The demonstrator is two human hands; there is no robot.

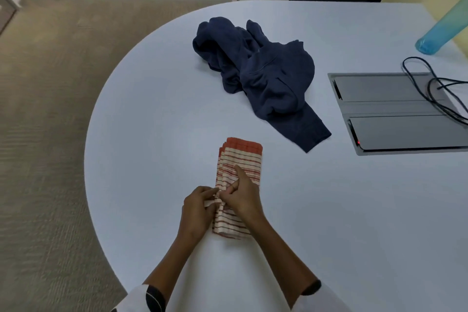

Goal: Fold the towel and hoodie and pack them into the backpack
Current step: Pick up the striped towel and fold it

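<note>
Striped woven cloth towel (239, 172); soft matt hoodie (266, 76); smooth matt table (152, 134)

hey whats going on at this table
A person is folding a striped towel on the table. It is already a narrow strip, and both hands work at its middle: the left hand pinches a fold at the edge and the right hand holds the cloth beside it. The hoodie lies crumpled farther back, not yet folded. No backpack is in view.
</note>
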